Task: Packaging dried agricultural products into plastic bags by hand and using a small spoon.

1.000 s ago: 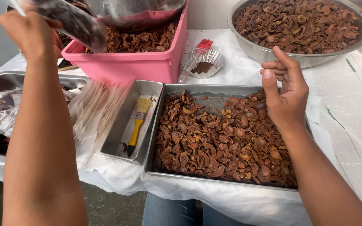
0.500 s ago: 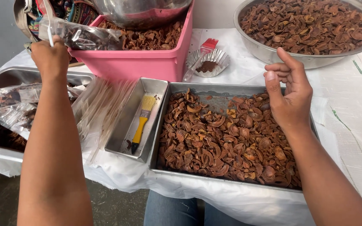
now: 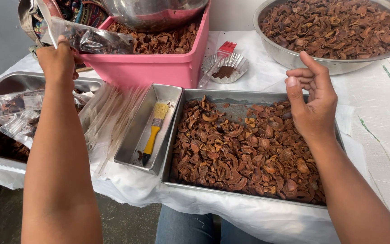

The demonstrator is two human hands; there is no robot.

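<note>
While over the pink tub (image 3: 159, 68), clear filled packet (image 3: 91, 39) in left hand (image 3: 58, 61).

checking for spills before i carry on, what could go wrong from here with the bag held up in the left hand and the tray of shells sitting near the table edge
The left hand grips the clear filled bag by one end, held out sideways in the air; if its mouth is unsealed, pieces could spill. The metal tray of brown shell pieces sits near the table's front edge, so a forearm nudge might tip it. The right hand hovers above the heap and could scatter pieces.
</note>
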